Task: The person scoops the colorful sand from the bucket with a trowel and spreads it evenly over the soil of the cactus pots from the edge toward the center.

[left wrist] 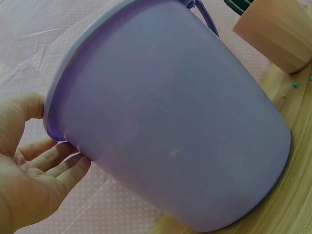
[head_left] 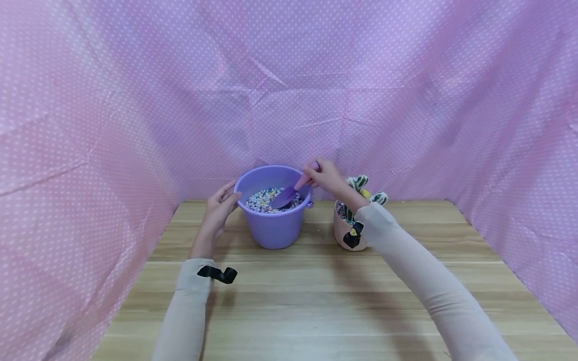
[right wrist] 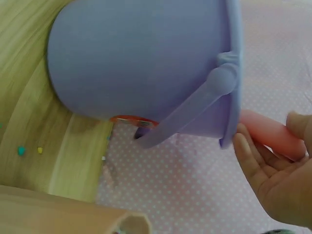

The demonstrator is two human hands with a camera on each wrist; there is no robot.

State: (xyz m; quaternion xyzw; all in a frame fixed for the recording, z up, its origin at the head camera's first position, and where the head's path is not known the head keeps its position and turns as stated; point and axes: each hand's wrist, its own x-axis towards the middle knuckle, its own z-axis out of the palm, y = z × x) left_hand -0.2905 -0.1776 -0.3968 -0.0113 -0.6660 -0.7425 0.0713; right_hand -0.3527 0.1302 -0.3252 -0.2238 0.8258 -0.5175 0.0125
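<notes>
A purple bucket (head_left: 276, 231) stands upright on the wooden table, partly filled with small multicoloured pebbles (head_left: 260, 201). My left hand (head_left: 218, 208) grips its rim at the left, the thumb over the edge and the fingers against the outer wall, as the left wrist view also shows. Over the right side of the bucket, my right hand (head_left: 330, 177) holds a toy shovel by its pink handle (right wrist: 273, 132). The shovel's purple blade (head_left: 284, 197) slants down onto the pebbles. The bucket's rim and wall hide the blade in the right wrist view.
Right of the bucket, partly behind my right forearm, a peach pot (head_left: 340, 231) holds a knitted-looking cactus (head_left: 358, 181) with a yellow part. A few loose pebbles (right wrist: 21, 150) lie on the table (head_left: 280, 301). Pink dotted cloth (head_left: 289, 100) hangs around the table's back and sides.
</notes>
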